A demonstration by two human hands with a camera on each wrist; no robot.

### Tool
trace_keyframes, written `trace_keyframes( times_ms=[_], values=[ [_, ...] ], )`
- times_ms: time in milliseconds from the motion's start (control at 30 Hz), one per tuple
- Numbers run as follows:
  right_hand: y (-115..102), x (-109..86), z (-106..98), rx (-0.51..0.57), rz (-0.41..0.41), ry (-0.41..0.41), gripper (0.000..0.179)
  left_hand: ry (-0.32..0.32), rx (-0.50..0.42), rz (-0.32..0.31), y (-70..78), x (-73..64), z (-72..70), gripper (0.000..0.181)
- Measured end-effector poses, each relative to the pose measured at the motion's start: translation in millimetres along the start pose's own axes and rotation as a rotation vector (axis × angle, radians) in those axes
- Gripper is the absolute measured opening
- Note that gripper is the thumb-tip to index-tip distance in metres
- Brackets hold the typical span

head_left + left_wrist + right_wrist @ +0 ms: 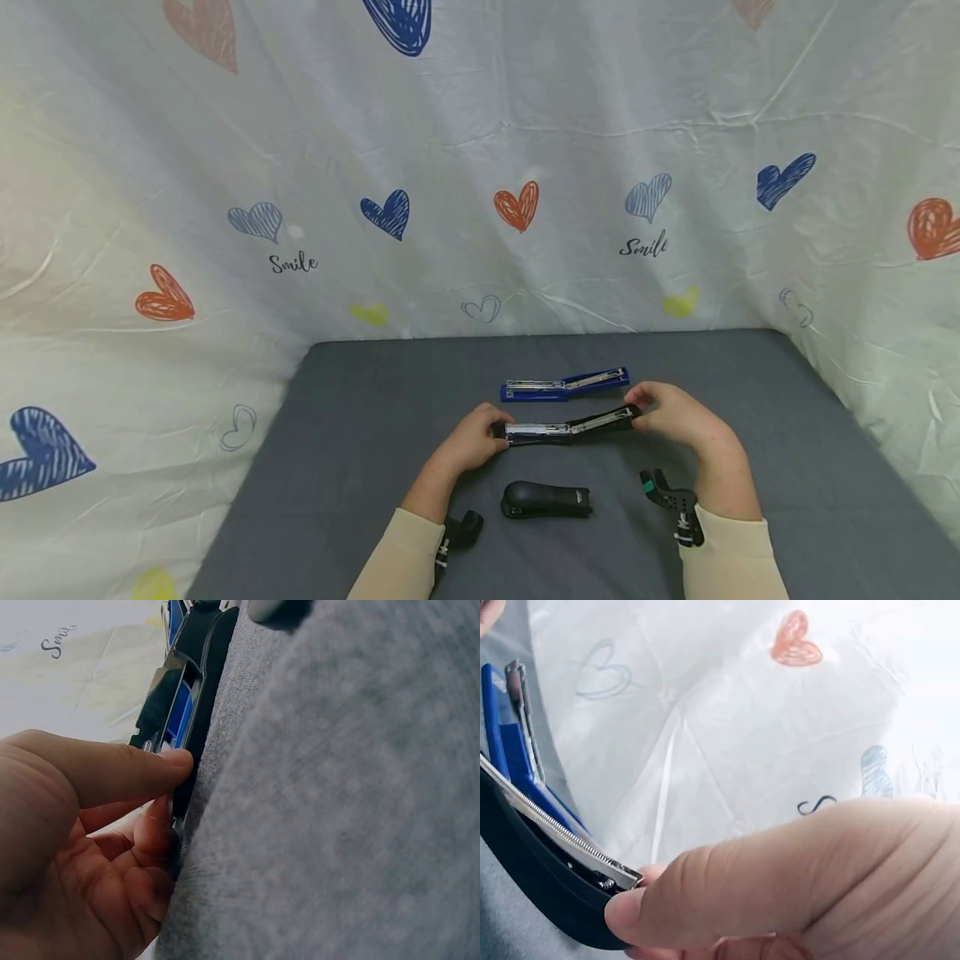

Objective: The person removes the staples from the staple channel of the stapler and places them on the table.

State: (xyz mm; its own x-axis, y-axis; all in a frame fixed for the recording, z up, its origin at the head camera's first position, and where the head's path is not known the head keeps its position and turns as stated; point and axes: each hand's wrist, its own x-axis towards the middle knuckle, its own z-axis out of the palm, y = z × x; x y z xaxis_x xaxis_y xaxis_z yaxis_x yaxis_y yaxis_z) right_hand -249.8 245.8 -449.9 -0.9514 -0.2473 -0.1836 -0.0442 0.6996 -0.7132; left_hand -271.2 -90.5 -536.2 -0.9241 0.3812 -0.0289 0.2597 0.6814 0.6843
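A black stapler [551, 432], spread wide so its metal insides face up, lies across the middle of the grey table. My left hand [474, 437] pinches its left end between thumb and fingers; the thumb shows on its black side in the left wrist view. At the other end my right hand [675, 410] pinches the tip, and in the right wrist view the thumb presses beside the metal rail and spring [555, 821]. Just behind lies a blue stapler [564, 385], likewise spread open. Nearer to me rests another black stapler [546, 500], folded closed.
The grey tabletop [360, 467] ends at a white curtain [450, 275] printed with hearts, which hangs behind and at both sides. Black camera mounts [675, 504] are strapped at both wrists, close above the table near the closed stapler.
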Motion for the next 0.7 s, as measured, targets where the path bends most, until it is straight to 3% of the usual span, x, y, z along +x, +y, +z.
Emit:
trace_keyframes(
  times_ms=[233, 367, 567, 700],
  values=[
    [-18, -2.3, 1, -0.056, -0.054, 0.084, 0.04, 0.013, -0.025, 0.0, -0.9, -1.0, 0.1, 0.029],
    [-27, -1.4, 7, -0.014, -0.119, 0.131, 0.035, 0.019, -0.026, 0.003, -1.5, -1.1, 0.7, 0.029],
    [-36, 6.6, 22, 0.091, -0.176, 0.127, 0.032, 0.028, -0.038, -0.007, -2.1, -0.6, 1.0, 0.029],
    [-36, 19.6, 36, 0.178, -0.22, 0.06, 0.031, 0.037, -0.038, -0.01, -2.2, -0.4, 1.3, 0.029]
  ],
)
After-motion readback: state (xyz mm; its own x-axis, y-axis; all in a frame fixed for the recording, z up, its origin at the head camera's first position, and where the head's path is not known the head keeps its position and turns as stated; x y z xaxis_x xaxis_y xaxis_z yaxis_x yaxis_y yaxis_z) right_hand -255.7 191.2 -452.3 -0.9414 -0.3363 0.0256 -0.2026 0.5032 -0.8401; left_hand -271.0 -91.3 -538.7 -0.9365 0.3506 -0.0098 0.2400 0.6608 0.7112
